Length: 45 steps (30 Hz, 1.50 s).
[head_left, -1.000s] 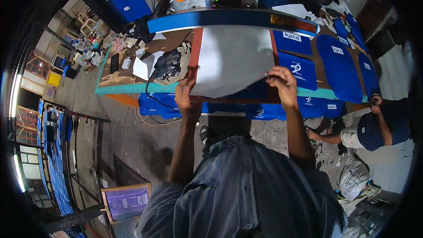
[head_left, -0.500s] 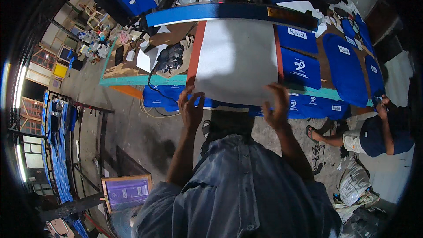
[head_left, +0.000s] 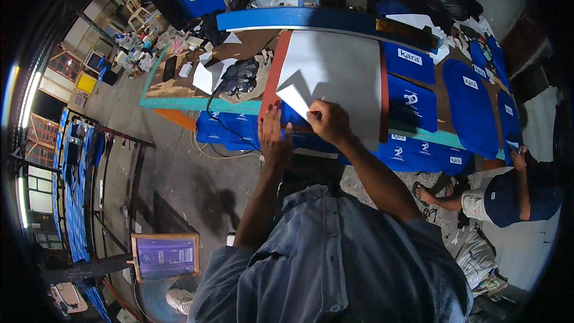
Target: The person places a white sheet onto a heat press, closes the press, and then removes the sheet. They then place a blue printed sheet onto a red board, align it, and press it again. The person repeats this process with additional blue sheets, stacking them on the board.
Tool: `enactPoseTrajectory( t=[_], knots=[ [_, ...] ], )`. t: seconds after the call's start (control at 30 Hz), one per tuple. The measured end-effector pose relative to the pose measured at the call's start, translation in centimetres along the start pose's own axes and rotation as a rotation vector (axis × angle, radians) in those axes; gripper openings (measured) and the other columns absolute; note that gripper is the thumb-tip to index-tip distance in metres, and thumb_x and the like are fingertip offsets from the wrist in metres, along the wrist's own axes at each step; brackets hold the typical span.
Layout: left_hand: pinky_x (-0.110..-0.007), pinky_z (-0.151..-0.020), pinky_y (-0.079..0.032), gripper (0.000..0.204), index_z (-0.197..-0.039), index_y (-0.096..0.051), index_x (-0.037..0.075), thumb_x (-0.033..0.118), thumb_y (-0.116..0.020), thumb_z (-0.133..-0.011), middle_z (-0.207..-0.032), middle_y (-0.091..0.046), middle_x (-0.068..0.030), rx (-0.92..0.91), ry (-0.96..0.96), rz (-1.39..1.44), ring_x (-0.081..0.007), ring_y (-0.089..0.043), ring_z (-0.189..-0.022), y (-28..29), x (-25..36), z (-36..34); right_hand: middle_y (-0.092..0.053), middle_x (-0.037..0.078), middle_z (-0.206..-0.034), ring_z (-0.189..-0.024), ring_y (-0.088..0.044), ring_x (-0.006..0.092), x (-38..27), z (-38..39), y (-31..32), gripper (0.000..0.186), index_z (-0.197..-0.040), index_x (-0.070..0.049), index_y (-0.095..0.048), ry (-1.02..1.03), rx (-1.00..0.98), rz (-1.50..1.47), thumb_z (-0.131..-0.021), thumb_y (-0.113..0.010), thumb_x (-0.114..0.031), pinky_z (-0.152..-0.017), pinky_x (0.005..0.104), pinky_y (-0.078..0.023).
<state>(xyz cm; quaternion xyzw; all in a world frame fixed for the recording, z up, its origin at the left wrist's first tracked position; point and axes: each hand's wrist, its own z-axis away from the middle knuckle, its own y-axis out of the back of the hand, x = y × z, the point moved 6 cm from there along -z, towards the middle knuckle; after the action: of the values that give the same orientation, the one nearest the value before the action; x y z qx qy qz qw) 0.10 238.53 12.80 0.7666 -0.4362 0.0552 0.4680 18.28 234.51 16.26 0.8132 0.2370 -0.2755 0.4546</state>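
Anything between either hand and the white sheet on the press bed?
Nothing visible. The right hand already pinches the lifted near-left corner of the white sheet. The left hand lies flat at the near edge beside that corner, on the blue fabric under the sheet.

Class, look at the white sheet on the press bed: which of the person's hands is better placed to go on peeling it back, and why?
Probably the right hand: it already pinches the lifted corner of the white sheet. The left hand lies flat at the near edge, on blue fabric.
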Motion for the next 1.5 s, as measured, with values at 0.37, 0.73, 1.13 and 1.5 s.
enactPoseTrajectory(
  t=[0.37, 0.73, 1.13, 1.5],
  knots=[
    [-0.06, -0.12, -0.022, 0.038, -0.129, -0.064, 0.009, 0.026, -0.068, -0.096, -0.144, -0.058, -0.0121, -0.04, -0.151, -0.141, -0.0337, -0.046, -0.142, -1.4, -0.3, 1.1, -0.071, 0.016, -0.081, -0.077, -0.07, 0.0278, 7.2, -1.0, 5.8, 0.027, -0.091, 0.001, -0.068, -0.362, 0.138, -0.299, -0.089, -0.069, -0.025, -0.071, 0.04, -0.053],
    [-0.06, -0.119, -0.022, 0.041, -0.13, -0.064, 0.011, 0.031, -0.07, -0.094, -0.143, -0.058, -0.0104, -0.063, -0.127, -0.166, -0.0316, -0.048, -0.141, -0.8, 0.2, 0.6, -0.069, 0.008, -0.084, -0.079, -0.061, 0.0156, 12.1, -0.9, 8.9, 0.028, -0.091, 0.001, -0.069, -0.584, 0.283, -0.448, -0.089, -0.069, -0.028, -0.073, 0.0305, -0.046],
    [-0.059, -0.117, -0.028, 0.047, -0.13, -0.061, 0.005, 0.037, -0.064, -0.096, -0.139, -0.057, -0.0149, -0.017, -0.189, 0.008, -0.035, -0.05, -0.135, -0.8, 0.3, -4.8, -0.061, -0.003, -0.08, -0.076, -0.05, 0.0068, 14.5, -1.0, 11.4, 0.012, -0.091, -0.003, -0.069, -0.56, 0.427, -0.592, -0.096, -0.067, -0.014, -0.07, 0.0253, -0.039],
    [-0.061, -0.118, -0.027, 0.044, -0.129, -0.062, 0.004, 0.036, -0.06, -0.099, -0.141, -0.055, -0.0161, -0.254, -0.328, -0.222, -0.0381, -0.047, -0.138, -6.4, -0.9, -10.2, -0.049, -0.008, -0.075, -0.074, -0.04, 0.0045, 16.1, -0.5, 12.3, 0.017, -0.079, -0.007, -0.064, -0.564, 0.574, -0.61, -0.094, -0.071, -0.007, -0.071, 0.0236, -0.032]
  ],
)
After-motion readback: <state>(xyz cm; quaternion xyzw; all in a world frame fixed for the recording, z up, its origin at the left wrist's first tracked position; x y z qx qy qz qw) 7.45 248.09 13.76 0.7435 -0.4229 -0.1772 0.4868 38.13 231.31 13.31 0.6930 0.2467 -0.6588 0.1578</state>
